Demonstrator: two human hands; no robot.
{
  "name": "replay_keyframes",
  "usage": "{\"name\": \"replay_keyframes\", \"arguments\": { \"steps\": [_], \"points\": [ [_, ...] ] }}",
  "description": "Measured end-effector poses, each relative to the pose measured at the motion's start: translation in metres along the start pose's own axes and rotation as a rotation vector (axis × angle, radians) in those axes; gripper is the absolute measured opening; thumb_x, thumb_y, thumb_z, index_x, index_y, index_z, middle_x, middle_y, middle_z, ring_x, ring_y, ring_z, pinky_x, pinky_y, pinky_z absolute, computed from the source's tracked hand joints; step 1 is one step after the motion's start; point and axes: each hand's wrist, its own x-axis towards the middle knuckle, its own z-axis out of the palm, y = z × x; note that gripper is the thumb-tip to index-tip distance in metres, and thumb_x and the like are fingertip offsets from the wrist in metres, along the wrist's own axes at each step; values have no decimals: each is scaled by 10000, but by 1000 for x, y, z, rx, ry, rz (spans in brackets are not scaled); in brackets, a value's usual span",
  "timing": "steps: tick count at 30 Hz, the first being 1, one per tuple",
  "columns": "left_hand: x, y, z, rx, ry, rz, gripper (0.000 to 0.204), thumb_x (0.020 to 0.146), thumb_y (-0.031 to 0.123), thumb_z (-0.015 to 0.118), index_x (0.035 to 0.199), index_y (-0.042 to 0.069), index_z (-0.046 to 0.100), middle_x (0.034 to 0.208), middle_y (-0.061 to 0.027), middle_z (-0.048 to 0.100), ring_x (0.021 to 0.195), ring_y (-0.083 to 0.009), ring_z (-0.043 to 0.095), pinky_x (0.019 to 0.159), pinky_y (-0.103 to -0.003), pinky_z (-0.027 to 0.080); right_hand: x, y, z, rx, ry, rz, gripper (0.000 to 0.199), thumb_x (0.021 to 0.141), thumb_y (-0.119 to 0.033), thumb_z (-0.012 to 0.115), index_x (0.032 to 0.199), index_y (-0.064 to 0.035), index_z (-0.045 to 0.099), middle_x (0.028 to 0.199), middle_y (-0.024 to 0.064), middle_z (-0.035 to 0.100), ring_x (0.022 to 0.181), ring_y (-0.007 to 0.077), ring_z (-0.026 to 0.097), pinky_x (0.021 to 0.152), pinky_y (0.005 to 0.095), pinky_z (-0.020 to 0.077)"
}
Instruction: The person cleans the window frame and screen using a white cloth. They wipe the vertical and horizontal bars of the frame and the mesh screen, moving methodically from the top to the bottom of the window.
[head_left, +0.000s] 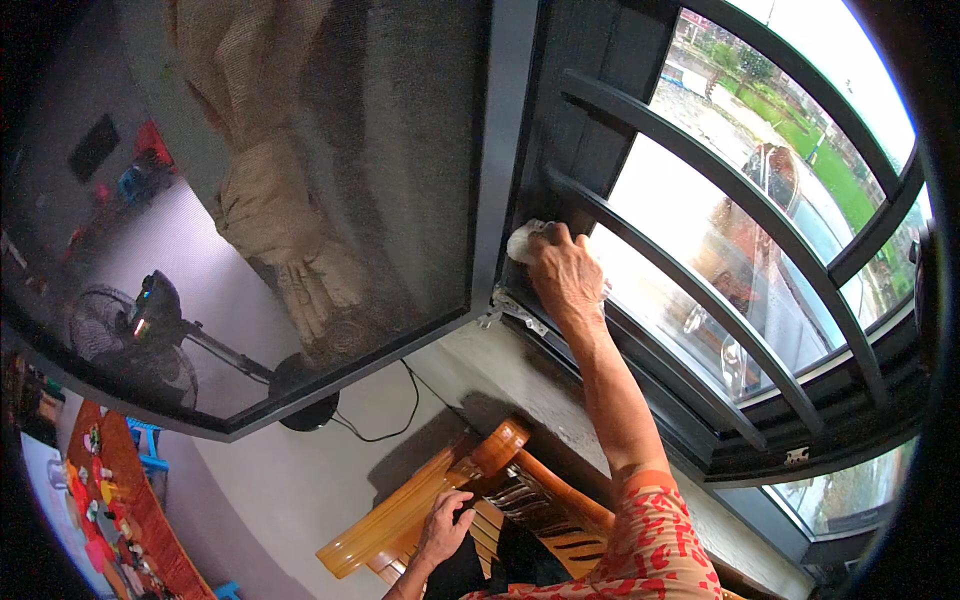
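Note:
My right hand [568, 275] is closed on a crumpled white cloth [522, 242] and presses it against the dark window frame [590, 190], close to the hinge-side corner. Part of the cloth also shows at the edge of the palm. Beside that hand run the curved black bars [690, 265] in front of the glass. Down by the glossy wooden bench [400, 505], my left hand [445, 525] is held low with its fingers loosely apart and nothing visible in it. Whether it touches the wood, I cannot tell.
An open mesh screen panel [400, 180] swings out at left, a tan curtain [270, 210] showing through it. Behind it stand a black fan [150, 310] and its cord [415, 405]. A cluttered reddish table [115, 500] is at lower left.

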Motion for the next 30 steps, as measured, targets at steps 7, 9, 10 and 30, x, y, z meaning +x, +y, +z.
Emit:
{"name": "replay_keyframes", "arguments": {
  "steps": [7, 9, 10, 30],
  "points": [
    [1, 18, 5, -12, -26, 37, 331, 872, 125, 652, 1190, 74, 577, 1170, -95, 545, 987, -217, 588, 787, -335, 502, -26, 15, -11, -3, 62, -27, 114, 832, -86, 541, 918, -93, 616, 973, 84, 558, 868, 312, 614, 582, 404, 563],
    [3, 22, 6, -1, -41, 36, 326, 874, 132, 650, 1185, 73, 576, 1171, -94, 545, 989, -216, 589, 794, -338, 500, -35, 21, -15, -9, 33, -15, 122, 824, -102, 561, 942, -103, 592, 986, 75, 561, 875, 312, 619, 579, 411, 562],
    [3, 25, 6, -9, -51, 24, 327, 875, 136, 649, 1187, 74, 575, 1175, -94, 544, 994, -217, 589, 797, -342, 499, -40, 21, -21, -2, 25, -9, 130, 819, -110, 575, 948, -106, 589, 994, 75, 561, 874, 312, 619, 580, 413, 561],
    [-10, 21, 17, 15, -31, 5, 330, 874, 141, 651, 1189, 83, 574, 1183, -84, 559, 1009, -220, 591, 809, -357, 497, -31, 14, 8, -41, 117, -48, 297, 821, -123, 605, 1117, -95, 604, 969, 77, 549, 841, 289, 616, 598, 383, 565]
  ]
}}
